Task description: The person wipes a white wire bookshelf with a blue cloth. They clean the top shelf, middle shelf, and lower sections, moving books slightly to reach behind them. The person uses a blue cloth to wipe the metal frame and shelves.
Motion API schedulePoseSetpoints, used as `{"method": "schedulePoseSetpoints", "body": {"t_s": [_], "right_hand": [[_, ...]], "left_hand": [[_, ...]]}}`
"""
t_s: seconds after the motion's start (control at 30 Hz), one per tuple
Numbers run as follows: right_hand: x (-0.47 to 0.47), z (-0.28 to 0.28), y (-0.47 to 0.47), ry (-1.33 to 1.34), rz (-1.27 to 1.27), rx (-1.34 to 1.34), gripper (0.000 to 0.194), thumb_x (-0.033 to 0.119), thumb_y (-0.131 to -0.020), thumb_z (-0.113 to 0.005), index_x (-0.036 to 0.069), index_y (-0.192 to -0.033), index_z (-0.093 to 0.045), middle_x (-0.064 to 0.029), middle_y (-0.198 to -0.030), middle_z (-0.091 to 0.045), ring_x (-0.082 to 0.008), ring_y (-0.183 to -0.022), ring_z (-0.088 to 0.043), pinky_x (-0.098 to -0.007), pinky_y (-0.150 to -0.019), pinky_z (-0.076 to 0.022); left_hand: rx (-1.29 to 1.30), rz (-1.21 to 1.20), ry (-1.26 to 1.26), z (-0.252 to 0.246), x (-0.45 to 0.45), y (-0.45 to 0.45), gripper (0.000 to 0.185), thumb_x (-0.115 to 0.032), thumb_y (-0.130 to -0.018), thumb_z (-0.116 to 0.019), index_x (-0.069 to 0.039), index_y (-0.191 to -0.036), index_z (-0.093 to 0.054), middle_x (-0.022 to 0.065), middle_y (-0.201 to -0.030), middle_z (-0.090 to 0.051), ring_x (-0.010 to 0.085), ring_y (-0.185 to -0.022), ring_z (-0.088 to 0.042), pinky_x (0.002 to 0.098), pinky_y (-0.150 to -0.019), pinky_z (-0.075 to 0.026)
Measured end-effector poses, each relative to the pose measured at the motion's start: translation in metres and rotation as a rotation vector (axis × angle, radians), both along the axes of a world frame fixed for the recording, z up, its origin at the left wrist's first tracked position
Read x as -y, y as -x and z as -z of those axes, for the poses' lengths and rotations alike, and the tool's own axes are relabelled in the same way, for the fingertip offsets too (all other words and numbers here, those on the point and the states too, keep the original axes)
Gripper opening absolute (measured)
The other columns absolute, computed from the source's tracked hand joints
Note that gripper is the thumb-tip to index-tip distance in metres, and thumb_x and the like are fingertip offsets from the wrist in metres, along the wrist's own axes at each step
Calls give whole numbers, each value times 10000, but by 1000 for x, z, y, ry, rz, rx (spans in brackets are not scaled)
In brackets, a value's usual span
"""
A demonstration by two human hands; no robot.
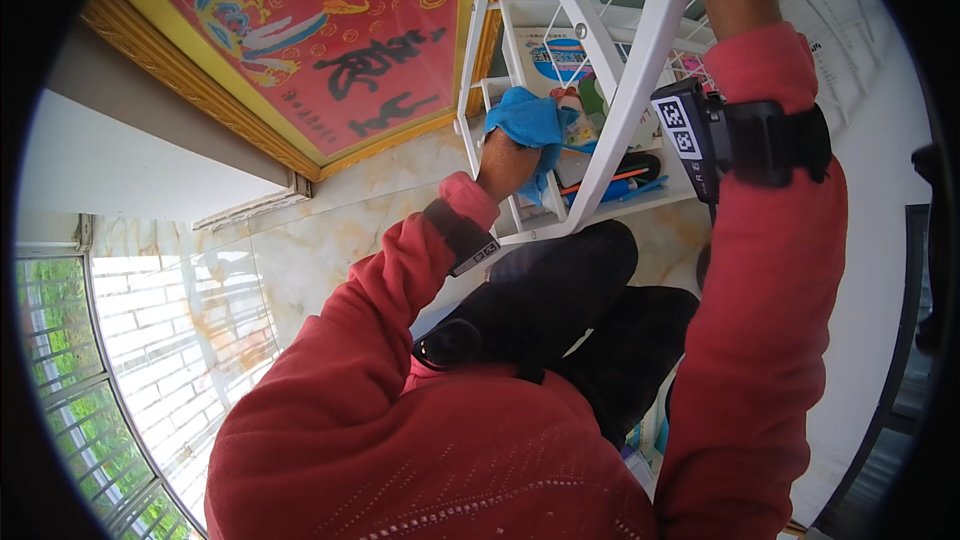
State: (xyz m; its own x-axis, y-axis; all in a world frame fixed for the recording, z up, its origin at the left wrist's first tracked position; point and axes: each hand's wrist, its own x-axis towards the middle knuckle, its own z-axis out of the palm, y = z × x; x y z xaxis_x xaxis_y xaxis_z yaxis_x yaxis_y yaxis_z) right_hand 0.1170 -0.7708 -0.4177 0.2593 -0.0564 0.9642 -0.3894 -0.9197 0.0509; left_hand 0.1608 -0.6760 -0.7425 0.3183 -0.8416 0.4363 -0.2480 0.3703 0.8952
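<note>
My left hand point(511, 163) is shut on a blue cloth point(528, 120), which covers its fingers and hangs down at the edge of a white shelf unit point(634, 97). Beside the cloth, the unit's tray holds a book point(547, 60), small packets, a black case point(641, 163) and several pens or sticks point(637, 189). My right arm reaches up past the unit's white frame, and only the wrist shows at the top edge. The right hand itself is out of view. Both forearms wear black straps with small devices.
A large gold-framed red picture point(315, 37) leans or hangs at the left, above a marble-look tiled floor point(300, 240). White wire racks point(810, 22) rise at the upper right. A barred window point(82, 382) is at the lower left. My bent knees are close to the unit.
</note>
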Motion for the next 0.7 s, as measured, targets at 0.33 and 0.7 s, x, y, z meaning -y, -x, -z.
{"method": "schedulePoseSetpoints", "body": {"t_s": [0.33, 0.7], "right_hand": [[-7, 3, -2, -89, -137, 71, 246, 194, -974, -454, -37, -985, -537, -204, -676, -553, -391, -633, -584, -448, -577, -434], [-11, 3, -5, -195, -143, 111, 208, 175, -979, -458, -24, -943, -507, -228, -694, -548, -419, -658, -577, -448, -567, -420]], "left_hand": [[85, -371, 197, -40, 73, -76, 122, -29, -835, -536, -58, -917, -622, 171, -863, -619, 377, -843, -613, 389, -735, -488], [107, -308, 598, -98, 143, -113, 110, 79, -792, -515, -32, -791, -513, 170, -739, -527, 361, -701, -555, 352, -628, -434]]}}
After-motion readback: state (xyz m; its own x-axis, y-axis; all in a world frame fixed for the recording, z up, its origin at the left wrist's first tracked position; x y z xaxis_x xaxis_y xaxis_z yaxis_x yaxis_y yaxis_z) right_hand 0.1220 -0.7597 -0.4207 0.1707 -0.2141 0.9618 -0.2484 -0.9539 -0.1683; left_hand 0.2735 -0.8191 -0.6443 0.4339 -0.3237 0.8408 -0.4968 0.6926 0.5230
